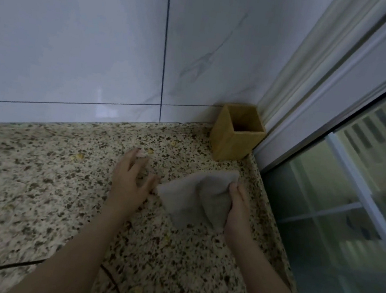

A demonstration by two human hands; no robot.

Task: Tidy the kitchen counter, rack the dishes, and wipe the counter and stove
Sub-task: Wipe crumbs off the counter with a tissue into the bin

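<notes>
A grey cloth point(195, 195) lies bunched on the speckled granite counter point(37, 176) near its right edge. My right hand point(238, 208) grips the cloth's right side, fingers curled into the fabric. My left hand point(131, 182) sits just left of the cloth with spread, relaxed fingers, its thumb touching the cloth's left corner. Small yellowish crumbs point(79, 156) dot the counter to the left of the hands.
An empty square wooden holder point(234, 137) stands in the back right corner against the tiled wall point(103, 38). A sliding window frame point(338, 103) runs along the counter's right edge. A thin dark cable point(2, 266) crosses the counter at the lower left.
</notes>
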